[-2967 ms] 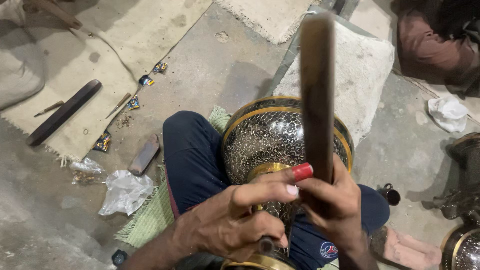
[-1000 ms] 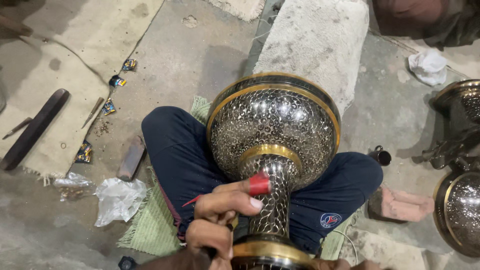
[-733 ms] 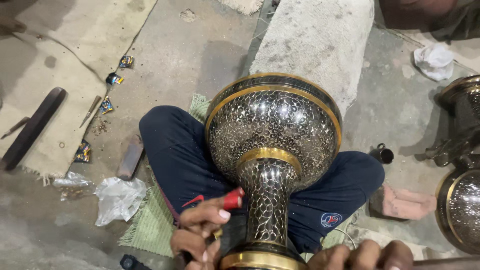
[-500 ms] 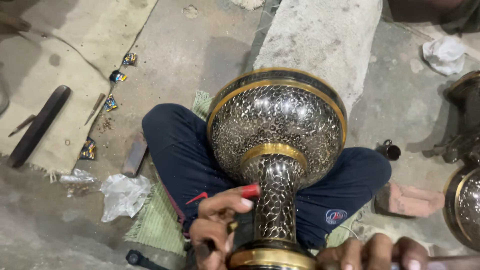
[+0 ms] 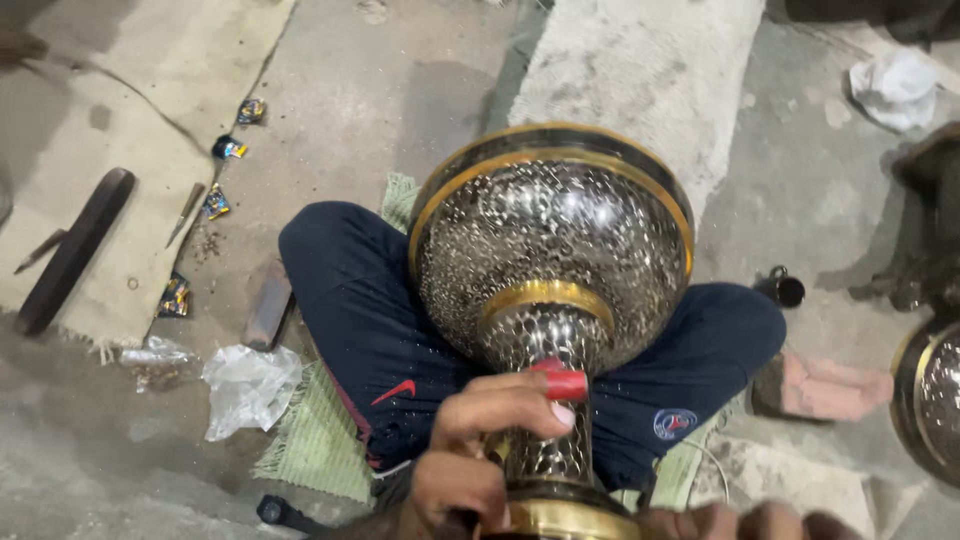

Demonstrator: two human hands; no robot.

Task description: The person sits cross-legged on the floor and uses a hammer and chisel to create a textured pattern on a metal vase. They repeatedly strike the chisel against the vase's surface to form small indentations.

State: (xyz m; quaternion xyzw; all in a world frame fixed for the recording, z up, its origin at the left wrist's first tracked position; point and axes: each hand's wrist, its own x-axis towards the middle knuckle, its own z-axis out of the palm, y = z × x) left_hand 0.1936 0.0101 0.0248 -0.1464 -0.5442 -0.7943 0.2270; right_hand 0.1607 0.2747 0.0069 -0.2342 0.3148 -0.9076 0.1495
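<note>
We see an engraved metal vase [image 5: 555,250], dark with brass-coloured bands, lying across the crossed legs [image 5: 370,320] of a seated person, its wide bowl pointing away from the camera and its narrow stem toward it. The left hand [image 5: 480,440] is curled closed against the stem, pinching a small tool with a red tip [image 5: 562,382] between thumb and forefinger, the tip resting on the patterned neck just below the brass collar. Of the right hand [image 5: 740,520] we see only the knuckles at the lower edge, beside the vase's foot; whether it grips anything we cannot tell.

In our judgement, fine work on such a curved surface goes best when the vase is cradled firmly between the knees so it cannot roll, the tool is held short near its tip, and the free hand steadies the foot and turns the piece in small steps.

Around the person, on the concrete floor [image 5: 400,90]: a green woven mat [image 5: 320,440], crumpled clear plastic [image 5: 245,385], a long dark bar [image 5: 75,250] on a pale cloth, scattered foil wrappers [image 5: 215,200], a stone slab [image 5: 650,60], and a second similar vessel [image 5: 930,400] at right.
</note>
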